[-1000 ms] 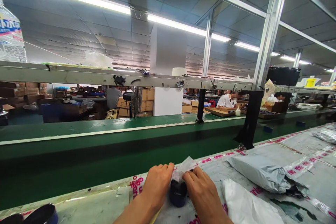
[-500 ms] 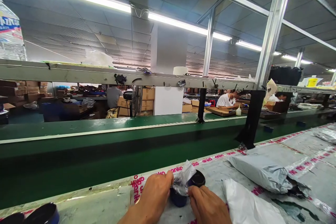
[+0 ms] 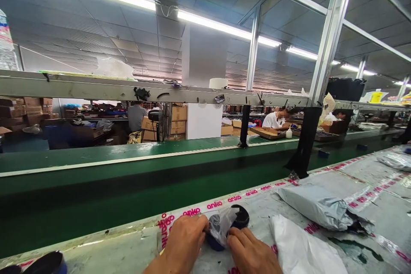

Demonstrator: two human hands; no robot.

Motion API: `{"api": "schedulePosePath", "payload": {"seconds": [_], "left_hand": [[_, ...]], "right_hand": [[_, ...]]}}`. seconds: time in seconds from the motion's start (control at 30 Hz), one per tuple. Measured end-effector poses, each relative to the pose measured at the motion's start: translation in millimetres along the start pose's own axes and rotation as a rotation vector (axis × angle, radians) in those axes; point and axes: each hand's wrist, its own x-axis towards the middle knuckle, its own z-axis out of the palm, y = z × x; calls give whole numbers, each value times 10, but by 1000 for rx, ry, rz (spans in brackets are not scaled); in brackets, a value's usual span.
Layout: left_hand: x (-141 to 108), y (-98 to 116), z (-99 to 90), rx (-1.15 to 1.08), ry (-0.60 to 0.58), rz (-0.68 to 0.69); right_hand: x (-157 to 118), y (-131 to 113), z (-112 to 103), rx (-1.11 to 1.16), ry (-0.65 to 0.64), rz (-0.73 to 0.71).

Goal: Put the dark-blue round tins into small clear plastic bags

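Note:
A thin, see-through plastic sheet stretches between my two hands, over a small dark blue round container on the bench. My left hand has its fingers pinched on the sheet's left side. On the other side, my right hand is closed with its fingertips at the sheet's right edge, close against the container. Both hands partly hide the container's sides. Just behind stands a second round container, its black inside showing.
More dark round containers sit at the bottom left. White plastic bags and a grey-white package lie to the right. Beyond the bench edge runs a green conveyor, with a black-wrapped post beside it. Co-workers sit farther off.
The plastic sheet, bunched and sticking up before, now lies lower and more spread over the blue container. Both hands stay close to it. The view has shifted slightly.

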Motion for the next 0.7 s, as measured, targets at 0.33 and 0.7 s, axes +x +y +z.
{"api": "schedulePosePath", "payload": {"seconds": [0.33, 0.7], "left_hand": [[44, 38, 101, 56, -95, 89], [115, 19, -74, -314, -27, -167]], "right_hand": [[-57, 59, 106, 50, -90, -3], [463, -93, -215, 477, -245, 480]]}}
